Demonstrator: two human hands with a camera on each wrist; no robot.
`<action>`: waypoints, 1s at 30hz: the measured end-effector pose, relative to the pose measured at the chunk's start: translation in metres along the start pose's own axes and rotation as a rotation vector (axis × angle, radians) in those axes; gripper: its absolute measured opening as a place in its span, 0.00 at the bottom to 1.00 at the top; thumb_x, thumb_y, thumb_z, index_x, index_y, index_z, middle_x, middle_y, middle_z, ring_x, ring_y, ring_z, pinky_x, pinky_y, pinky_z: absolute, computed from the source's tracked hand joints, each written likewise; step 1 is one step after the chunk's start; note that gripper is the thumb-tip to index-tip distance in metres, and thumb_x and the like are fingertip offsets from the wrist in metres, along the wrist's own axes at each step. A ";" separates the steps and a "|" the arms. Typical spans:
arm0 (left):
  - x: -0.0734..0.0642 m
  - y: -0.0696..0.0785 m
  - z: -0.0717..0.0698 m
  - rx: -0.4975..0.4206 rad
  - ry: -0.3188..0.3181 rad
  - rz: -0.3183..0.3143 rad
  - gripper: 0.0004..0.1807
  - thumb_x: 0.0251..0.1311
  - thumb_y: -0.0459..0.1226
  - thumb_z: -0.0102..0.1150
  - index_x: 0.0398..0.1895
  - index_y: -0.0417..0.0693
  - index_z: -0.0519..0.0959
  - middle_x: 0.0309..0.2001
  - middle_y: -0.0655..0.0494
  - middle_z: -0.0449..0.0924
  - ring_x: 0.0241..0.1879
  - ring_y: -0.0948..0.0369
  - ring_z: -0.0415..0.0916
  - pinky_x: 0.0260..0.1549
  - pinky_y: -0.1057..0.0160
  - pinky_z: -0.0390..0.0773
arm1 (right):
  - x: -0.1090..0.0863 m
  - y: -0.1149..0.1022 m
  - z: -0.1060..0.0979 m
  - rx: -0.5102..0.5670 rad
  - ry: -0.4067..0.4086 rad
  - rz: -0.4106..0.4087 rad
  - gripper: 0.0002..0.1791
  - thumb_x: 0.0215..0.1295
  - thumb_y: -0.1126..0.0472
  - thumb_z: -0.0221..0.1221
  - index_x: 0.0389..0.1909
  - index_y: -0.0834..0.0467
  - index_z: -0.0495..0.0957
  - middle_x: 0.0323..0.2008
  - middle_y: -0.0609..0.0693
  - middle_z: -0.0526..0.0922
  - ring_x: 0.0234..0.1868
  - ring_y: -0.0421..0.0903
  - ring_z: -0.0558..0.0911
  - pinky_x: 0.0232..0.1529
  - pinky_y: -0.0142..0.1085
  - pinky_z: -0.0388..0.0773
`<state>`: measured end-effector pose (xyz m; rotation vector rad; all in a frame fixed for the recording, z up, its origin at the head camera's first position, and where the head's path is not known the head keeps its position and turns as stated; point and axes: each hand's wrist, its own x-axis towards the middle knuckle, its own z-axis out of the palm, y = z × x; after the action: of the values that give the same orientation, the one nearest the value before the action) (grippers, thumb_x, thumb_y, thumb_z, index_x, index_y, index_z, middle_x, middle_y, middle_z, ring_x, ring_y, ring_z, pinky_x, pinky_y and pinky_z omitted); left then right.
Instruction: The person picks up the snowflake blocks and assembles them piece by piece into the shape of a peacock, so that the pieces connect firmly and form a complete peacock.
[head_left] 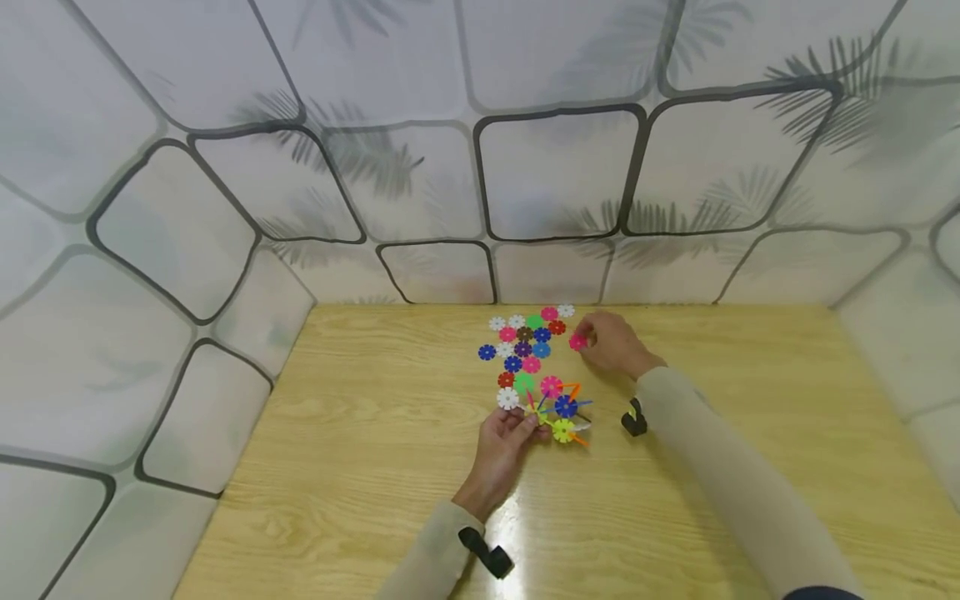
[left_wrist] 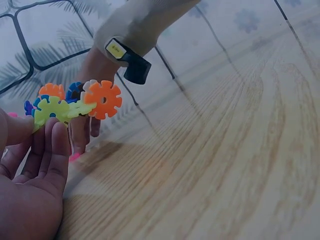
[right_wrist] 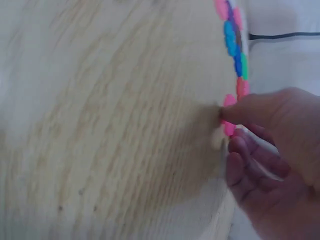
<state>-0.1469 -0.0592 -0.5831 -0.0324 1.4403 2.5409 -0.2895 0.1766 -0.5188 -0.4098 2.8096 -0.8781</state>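
Note:
My left hand (head_left: pixel 502 454) pinches a cluster of slotted plastic flower discs (head_left: pixel 565 407) joined at angles, in yellow, blue, pink and orange. In the left wrist view, thumb and fingers hold a yellow-green disc (left_wrist: pixel 51 109) of it, and an orange disc (left_wrist: pixel 103 100) sticks out on the far side. Farther back and to the right, my right hand (head_left: pixel 617 343) pinches a single pink disc (head_left: pixel 577 342) between thumb and fingers. The right wrist view shows that pink disc (right_wrist: pixel 229 126) edge-on, close to the tabletop.
Loose discs of several colours, among them a purple one (head_left: pixel 522 349) and a white one (head_left: pixel 507 398), lie grouped on the wooden table (head_left: pixel 360 433). A patterned wall covering (head_left: pixel 558 175) rises behind the table. Each wrist wears a black camera mount.

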 end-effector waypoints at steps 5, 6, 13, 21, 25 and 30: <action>0.000 0.000 0.000 0.001 -0.017 0.015 0.08 0.75 0.21 0.55 0.44 0.43 0.74 0.40 0.56 0.80 0.40 0.62 0.88 0.51 0.62 0.91 | -0.001 0.008 0.001 0.032 -0.022 -0.058 0.14 0.70 0.66 0.65 0.53 0.69 0.83 0.47 0.64 0.88 0.49 0.59 0.86 0.57 0.56 0.85; 0.000 0.000 0.000 -0.001 -0.015 0.016 0.09 0.75 0.21 0.55 0.44 0.43 0.74 0.40 0.57 0.80 0.40 0.62 0.88 0.50 0.62 0.91 | -0.001 0.009 0.002 0.045 -0.014 -0.078 0.12 0.72 0.65 0.66 0.51 0.68 0.85 0.45 0.63 0.89 0.47 0.57 0.87 0.55 0.55 0.86; 0.000 -0.001 0.000 -0.012 0.010 0.005 0.08 0.77 0.22 0.53 0.43 0.43 0.72 0.38 0.57 0.81 0.39 0.62 0.89 0.50 0.62 0.91 | -0.015 0.005 -0.001 0.166 0.016 -0.224 0.03 0.76 0.64 0.67 0.45 0.58 0.88 0.41 0.54 0.92 0.40 0.48 0.89 0.45 0.41 0.87; 0.001 -0.001 -0.003 -0.005 0.012 0.003 0.06 0.79 0.24 0.54 0.44 0.43 0.72 0.38 0.57 0.84 0.40 0.62 0.88 0.48 0.63 0.91 | -0.038 -0.010 -0.004 0.312 -0.047 -0.314 0.04 0.77 0.66 0.66 0.47 0.56 0.87 0.41 0.53 0.92 0.36 0.46 0.89 0.37 0.34 0.86; 0.001 0.000 -0.001 -0.006 0.029 0.001 0.07 0.79 0.25 0.53 0.43 0.45 0.72 0.38 0.58 0.83 0.39 0.62 0.88 0.48 0.64 0.91 | -0.044 -0.013 -0.001 0.322 -0.026 -0.344 0.04 0.77 0.66 0.66 0.47 0.55 0.87 0.42 0.50 0.92 0.36 0.41 0.89 0.38 0.38 0.90; 0.000 0.004 0.002 -0.001 0.043 -0.016 0.07 0.79 0.25 0.53 0.44 0.45 0.72 0.38 0.58 0.83 0.39 0.62 0.88 0.48 0.63 0.90 | -0.052 -0.015 0.001 0.332 0.018 -0.342 0.05 0.77 0.66 0.66 0.49 0.57 0.87 0.43 0.52 0.92 0.36 0.44 0.90 0.39 0.37 0.90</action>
<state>-0.1472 -0.0592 -0.5788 -0.0984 1.4481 2.5434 -0.2370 0.1806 -0.5067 -0.8431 2.5771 -1.3932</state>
